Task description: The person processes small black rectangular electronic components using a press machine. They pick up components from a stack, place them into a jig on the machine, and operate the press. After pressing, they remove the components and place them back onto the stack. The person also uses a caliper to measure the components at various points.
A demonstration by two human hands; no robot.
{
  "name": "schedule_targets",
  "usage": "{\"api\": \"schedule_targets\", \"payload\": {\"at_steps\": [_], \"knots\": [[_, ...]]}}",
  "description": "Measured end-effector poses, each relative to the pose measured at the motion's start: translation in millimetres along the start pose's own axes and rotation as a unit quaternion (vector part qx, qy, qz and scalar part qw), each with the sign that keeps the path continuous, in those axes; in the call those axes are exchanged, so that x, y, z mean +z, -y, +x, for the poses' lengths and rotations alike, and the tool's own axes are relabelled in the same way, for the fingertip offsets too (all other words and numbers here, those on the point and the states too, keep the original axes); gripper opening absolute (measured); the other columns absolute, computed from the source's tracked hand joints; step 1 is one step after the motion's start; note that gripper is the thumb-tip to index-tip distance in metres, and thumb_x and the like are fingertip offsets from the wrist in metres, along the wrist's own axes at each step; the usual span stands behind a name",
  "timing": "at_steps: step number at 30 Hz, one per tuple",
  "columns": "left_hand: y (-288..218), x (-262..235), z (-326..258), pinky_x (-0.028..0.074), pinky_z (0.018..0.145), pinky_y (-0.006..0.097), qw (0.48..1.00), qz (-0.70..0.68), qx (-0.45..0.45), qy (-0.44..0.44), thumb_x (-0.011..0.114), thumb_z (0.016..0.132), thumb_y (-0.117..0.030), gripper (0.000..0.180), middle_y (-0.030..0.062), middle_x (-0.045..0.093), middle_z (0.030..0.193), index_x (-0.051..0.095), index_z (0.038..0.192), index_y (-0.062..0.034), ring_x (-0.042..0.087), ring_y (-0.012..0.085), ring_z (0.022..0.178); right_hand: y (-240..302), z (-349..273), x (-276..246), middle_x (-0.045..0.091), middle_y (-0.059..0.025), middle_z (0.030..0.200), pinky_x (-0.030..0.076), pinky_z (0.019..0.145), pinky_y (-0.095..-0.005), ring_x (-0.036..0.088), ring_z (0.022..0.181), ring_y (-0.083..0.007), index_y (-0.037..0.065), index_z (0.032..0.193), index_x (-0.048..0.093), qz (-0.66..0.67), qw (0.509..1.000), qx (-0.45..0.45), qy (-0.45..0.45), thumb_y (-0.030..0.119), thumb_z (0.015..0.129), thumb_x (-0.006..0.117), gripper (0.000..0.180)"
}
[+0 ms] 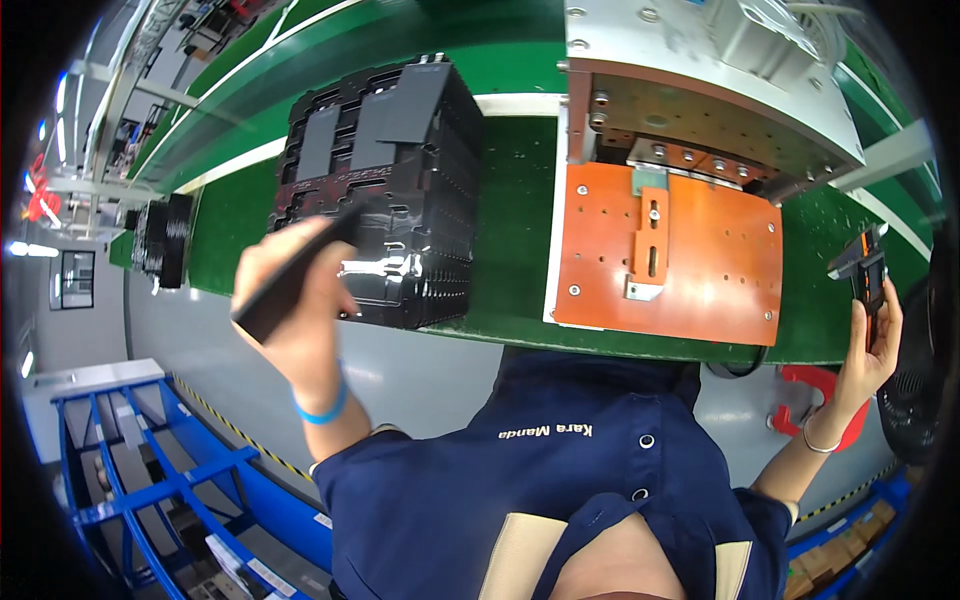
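Note:
My left hand [316, 312] is closed around a flat dark plate [283, 292], held tilted and somewhat blurred in front of a stack of black plastic trays [400, 235]. Grey flat plates [404, 108] lie on top of that stack, toward its far end. At the far right, my right hand [872, 355] grips a caliper [868, 275] with a dark body and orange markings, its jaws pointing up and away from me. Between my hands stands a metal press-like machine [700, 95] with an orange base plate [730, 270]. A slotted orange block [652, 238] is fixed on that plate.
A green workbench [515, 200] runs across in front of me. More black trays [162, 240] stand at its far left. Blue metal racks [150, 480] are on the floor at lower left, with a red object [800, 400] below the bench on the right. A black fan-like object [910, 370] is at far right.

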State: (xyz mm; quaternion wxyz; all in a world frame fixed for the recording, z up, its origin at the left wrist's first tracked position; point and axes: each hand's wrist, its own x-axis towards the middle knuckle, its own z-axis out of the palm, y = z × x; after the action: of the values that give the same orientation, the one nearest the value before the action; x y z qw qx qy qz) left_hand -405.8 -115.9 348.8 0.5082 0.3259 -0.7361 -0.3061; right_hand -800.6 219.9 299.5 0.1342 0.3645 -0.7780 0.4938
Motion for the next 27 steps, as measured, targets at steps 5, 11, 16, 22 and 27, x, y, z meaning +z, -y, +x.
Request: {"api": "schedule_targets", "payload": {"at_steps": [5,11,16,22,27], "knots": [[78.2,-78.8,35.4,0.054,0.085,0.029,0.971,0.198,0.109,0.079,0.077,0.073,0.007,0.037,0.0142,0.070,0.112,0.072,0.109,-0.0007,0.068,0.0205,0.099,-114.1,-24.8,-6.3,0.038,0.0089,0.072,0.026,0.055,-0.0182,0.032,0.063,-0.0016,0.002,0.121,0.066,-0.141,0.982,0.124,0.032,0.008,0.089,0.073,0.033],[94.1,-86.8,18.6,0.050,0.095,0.035,0.956,0.243,0.065,0.150,0.088,0.056,-0.008,0.054,0.0158,0.068,0.118,0.073,0.107,-0.0007,0.066,0.0264,0.108,-178.1,-52.5,12.7,0.049,0.0041,0.077,0.033,0.056,-0.0233,0.037,0.064,-0.0063,0.004,0.116,0.069,-0.229,0.961,0.149,0.035,0.026,0.087,0.075,0.037],[94.0,-90.2,7.9,0.046,0.101,0.040,0.934,0.299,0.115,0.158,0.076,0.069,-0.011,0.044,0.0164,0.066,0.123,0.071,0.111,-0.0021,0.062,0.0322,0.117,-172.1,-47.0,21.4,0.056,-0.0016,0.090,0.041,0.070,-0.0276,0.048,0.076,-0.0129,0.008,0.119,0.069,-0.293,0.946,0.123,0.067,0.029,0.086,0.076,0.040],[93.7,-83.2,-1.3,0.042,0.106,0.042,0.948,0.281,0.076,0.124,0.067,0.073,-0.005,0.042,0.0157,0.064,0.128,0.070,0.115,-0.0044,0.058,0.0345,0.122,-104.1,-20.9,37.6,0.062,-0.0079,0.103,0.043,0.094,-0.0371,0.057,0.103,-0.0237,0.010,0.124,0.067,-0.320,0.947,-0.041,0.008,0.024,0.082,0.079,0.046],[92.9,-79.3,-0.9,0.036,0.111,0.044,0.924,0.334,0.084,0.166,0.066,0.080,-0.011,0.045,0.0145,0.060,0.135,0.066,0.125,-0.0082,0.047,0.0353,0.133,91.3,27.8,106.9,0.069,-0.0095,0.086,0.050,0.076,-0.0327,0.064,0.085,-0.0236,-0.002,0.100,0.071,-0.089,0.948,-0.302,0.036,-0.007,0.075,0.074,0.026]]}}
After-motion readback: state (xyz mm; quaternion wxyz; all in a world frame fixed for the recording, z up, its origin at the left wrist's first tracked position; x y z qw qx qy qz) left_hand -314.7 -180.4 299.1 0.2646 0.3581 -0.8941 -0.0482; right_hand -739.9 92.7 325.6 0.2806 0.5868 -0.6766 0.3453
